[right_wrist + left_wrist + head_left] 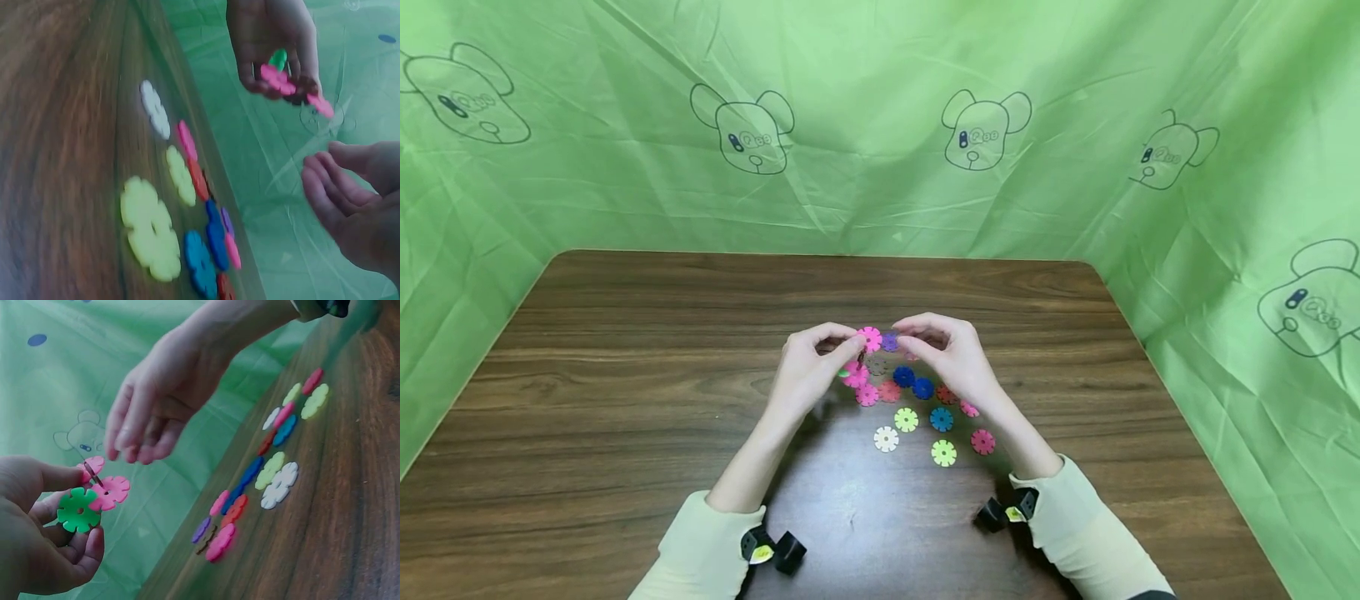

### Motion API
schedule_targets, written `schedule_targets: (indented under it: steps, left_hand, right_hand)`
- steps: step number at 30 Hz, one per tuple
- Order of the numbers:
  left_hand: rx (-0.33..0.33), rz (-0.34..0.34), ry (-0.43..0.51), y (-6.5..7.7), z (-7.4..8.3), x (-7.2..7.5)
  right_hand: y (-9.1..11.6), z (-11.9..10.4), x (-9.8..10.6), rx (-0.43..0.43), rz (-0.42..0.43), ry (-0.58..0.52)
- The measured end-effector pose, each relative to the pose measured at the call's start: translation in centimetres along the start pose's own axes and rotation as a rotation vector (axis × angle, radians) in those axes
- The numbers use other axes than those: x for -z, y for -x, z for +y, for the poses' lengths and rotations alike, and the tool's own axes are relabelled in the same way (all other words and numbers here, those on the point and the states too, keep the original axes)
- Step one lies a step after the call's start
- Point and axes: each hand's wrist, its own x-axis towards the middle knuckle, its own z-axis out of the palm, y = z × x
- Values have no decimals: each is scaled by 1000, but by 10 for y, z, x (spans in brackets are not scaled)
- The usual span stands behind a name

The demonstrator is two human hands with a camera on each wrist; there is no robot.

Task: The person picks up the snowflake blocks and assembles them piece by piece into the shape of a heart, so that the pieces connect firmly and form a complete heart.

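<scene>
My left hand (807,367) pinches a small cluster of joined snowflake discs above the table. In the left wrist view, the cluster shows a green disc (76,511), a pink disc (112,493) with notched edges, and another pink disc (94,466) near the thumb. Between the pink ones a dark brown disc (303,92) shows in the right wrist view. Just to the right of the cluster, my right hand (953,357) hovers with loosely bent fingers and nothing between them.
Loose discs lie on the wooden table (625,400) below and between the hands, among them a white disc (886,439), a light blue disc (942,419), a yellow-green disc (943,452) and dark blue discs (922,388). A green cloth (865,192) hangs around the table.
</scene>
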Motion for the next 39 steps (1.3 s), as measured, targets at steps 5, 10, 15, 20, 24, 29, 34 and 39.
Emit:
schedule_targets:
  steps: [5,10,15,20,24,29,34,39]
  left_hand:
    - [34,31,59,-1,1,6]
    - [30,42,85,-2,2,9]
    - [32,52,95,-3,1,11]
    - [23,59,66,-3,1,14]
    - [29,62,64,-3,1,15]
    - [32,53,57,-3,1,16]
    - [55,33,86,-1,1,16]
    - [78,26,116,-1,1,16]
  right_hand:
    - [-5,14,6,-30,-71,146]
    - [-8,26,10,-34,-156,262]
    - [-9,34,10,-38,-253,367]
    - [-10,40,9,-15,-318,453]
    - [-10,43,7,0,-327,503]
    - [-11,46,5,19,-314,551]
    - [-12,48,4,16,-283,515]
    - [-9,47,4,-7,-220,424]
